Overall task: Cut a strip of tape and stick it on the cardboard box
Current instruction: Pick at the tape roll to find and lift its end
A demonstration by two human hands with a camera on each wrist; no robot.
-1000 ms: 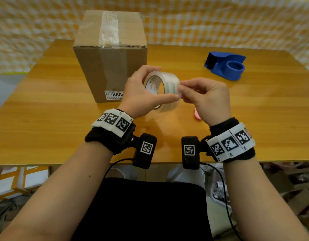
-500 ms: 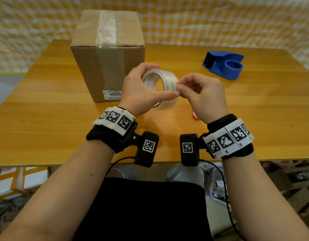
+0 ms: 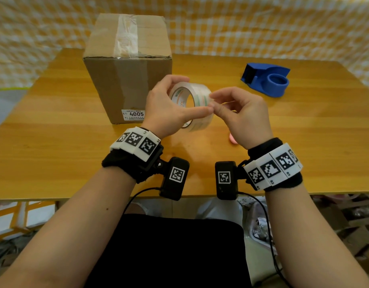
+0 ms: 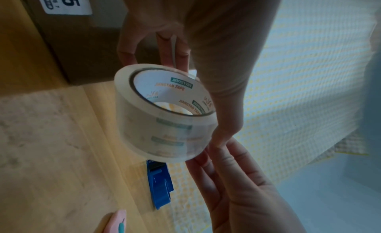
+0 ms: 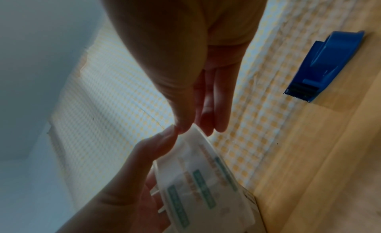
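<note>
Head view: left hand (image 3: 167, 110) holds the tape roll (image 3: 193, 104) up off the worktop (image 3: 54, 142), fingers curled over the roll's top rim w/ thumb laid across its near face, so clamped on it. Right hand (image 3: 245, 119) sits just right of the left thumb tip, thumb + index together in a pinch at the roll's outer wrap; whether a tape end is actually caught can't tell. Cardboard box (image 3: 127, 80) stands upright just beyond and left of the left fingers, old clear tape running over its top, white label w/ 4005 low on the front. Blue tape dispenser (image 3: 265, 79) lies beyond and right of the right fingers, well apart from both hands. A pink object (image 3: 232, 139) pokes out from under the right wrist, mostly hidden. Left wrist view: roll (image 4: 164, 109) fills the middle, printed core facing cam, left fingers (image 4: 173, 50) on its far rim, thumb along its right side; right-hand fingers (image 4: 218, 174) reach up and touch the roll's lower right edge. Dispenser (image 4: 160, 186) below the roll on the worktop, box (image 4: 82, 41) behind the fingers, pink thing w/ a teal tip (image 4: 117, 221) at the bottom edge. Right wrist view: dim; right thumb tip meets the left thumb tip at the roll's edge (image 5: 204, 179), other right fingers (image 5: 216, 106) straight and side by side; dispenser (image 5: 321, 63) off right of them
</note>
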